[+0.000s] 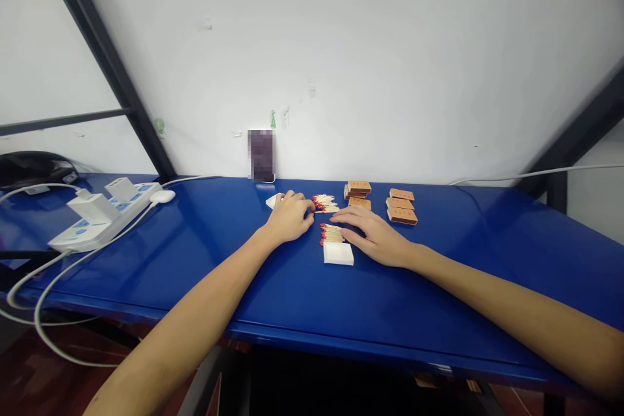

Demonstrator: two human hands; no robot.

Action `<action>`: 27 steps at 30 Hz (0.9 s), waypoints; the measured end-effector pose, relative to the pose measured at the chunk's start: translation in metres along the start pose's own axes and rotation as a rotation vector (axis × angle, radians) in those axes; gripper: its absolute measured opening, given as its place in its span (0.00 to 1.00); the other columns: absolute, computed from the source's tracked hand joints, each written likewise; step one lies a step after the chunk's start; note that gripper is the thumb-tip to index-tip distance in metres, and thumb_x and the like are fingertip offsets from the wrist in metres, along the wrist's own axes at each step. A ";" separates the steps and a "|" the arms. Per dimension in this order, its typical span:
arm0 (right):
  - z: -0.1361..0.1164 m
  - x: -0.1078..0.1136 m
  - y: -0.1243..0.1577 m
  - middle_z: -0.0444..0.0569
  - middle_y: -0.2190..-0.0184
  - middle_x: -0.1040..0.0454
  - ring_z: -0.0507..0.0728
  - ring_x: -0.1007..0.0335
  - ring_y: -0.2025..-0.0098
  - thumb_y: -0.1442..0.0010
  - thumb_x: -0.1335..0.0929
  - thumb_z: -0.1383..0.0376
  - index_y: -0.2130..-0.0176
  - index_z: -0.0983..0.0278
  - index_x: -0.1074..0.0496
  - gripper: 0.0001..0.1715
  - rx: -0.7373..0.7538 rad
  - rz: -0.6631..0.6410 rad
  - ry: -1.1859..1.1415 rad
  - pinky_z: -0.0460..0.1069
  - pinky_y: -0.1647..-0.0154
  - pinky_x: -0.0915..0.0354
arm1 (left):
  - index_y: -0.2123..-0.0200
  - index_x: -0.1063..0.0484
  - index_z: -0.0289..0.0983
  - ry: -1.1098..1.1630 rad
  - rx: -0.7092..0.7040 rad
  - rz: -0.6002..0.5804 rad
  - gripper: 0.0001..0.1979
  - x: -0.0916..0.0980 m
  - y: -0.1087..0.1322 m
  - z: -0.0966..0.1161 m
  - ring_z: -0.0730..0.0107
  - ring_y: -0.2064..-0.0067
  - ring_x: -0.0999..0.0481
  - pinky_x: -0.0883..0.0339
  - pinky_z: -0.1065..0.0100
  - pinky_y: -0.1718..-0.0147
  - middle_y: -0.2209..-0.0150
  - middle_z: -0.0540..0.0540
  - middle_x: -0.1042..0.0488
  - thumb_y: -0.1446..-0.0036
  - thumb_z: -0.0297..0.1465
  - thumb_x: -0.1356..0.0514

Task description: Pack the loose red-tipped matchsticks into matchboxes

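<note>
"What is seen on the left?"
"A white power strip [80, 234] is set on the blue tabletop [205, 234]. A phone [262, 156] is leaned on the white wall [370, 78]."
"And next?"
"The left hand [291, 218] is curled; whether anything is held cannot be told."
"Where are the matches [332, 234] laid?"
"In two bunches between the hands. The right hand [374, 235] is loosely spread, and matchboxes [402, 215] are set behind it."

hands [290, 218]: bare, slim-fingered | left forearm [209, 296]: bare, slender | right forearm [487, 292]: bare, tapering toward wrist
</note>
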State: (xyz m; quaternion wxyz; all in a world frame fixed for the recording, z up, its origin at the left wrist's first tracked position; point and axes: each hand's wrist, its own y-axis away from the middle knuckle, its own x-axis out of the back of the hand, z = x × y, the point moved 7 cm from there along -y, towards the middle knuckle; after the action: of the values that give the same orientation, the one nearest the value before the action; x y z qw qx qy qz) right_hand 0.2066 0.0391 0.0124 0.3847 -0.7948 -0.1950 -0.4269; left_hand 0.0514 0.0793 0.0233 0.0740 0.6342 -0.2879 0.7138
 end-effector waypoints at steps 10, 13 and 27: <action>0.013 -0.010 -0.001 0.52 0.31 0.45 0.66 0.52 0.29 0.31 0.44 0.47 0.32 0.57 0.45 0.34 -0.133 -0.130 0.015 0.68 0.32 0.49 | 0.54 0.22 0.41 0.015 -0.062 -0.018 0.14 -0.002 0.001 0.003 0.55 0.54 0.32 0.41 0.53 0.52 0.57 0.42 0.25 0.37 0.32 0.46; 0.013 -0.010 -0.001 0.52 0.32 0.42 0.67 0.51 0.30 0.31 0.44 0.47 0.33 0.58 0.42 0.34 -0.140 -0.130 0.018 0.68 0.32 0.49 | 0.53 0.23 0.42 0.023 -0.072 -0.021 0.14 -0.003 0.001 0.004 0.56 0.54 0.32 0.41 0.54 0.52 0.57 0.43 0.25 0.36 0.32 0.47; 0.008 -0.006 -0.002 0.56 0.37 0.34 0.65 0.38 0.36 0.30 0.43 0.49 0.36 0.61 0.37 0.32 -0.127 -0.085 0.006 0.66 0.37 0.40 | 0.48 0.24 0.44 0.028 -0.104 -0.052 0.17 -0.006 0.002 0.004 0.56 0.54 0.34 0.42 0.53 0.53 0.56 0.43 0.28 0.34 0.31 0.50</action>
State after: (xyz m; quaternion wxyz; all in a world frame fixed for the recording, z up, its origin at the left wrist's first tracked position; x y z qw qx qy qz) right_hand 0.2065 0.0469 0.0055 0.3158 -0.8071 -0.2001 -0.4570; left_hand 0.0550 0.0769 0.0165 0.1294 0.6268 -0.3069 0.7044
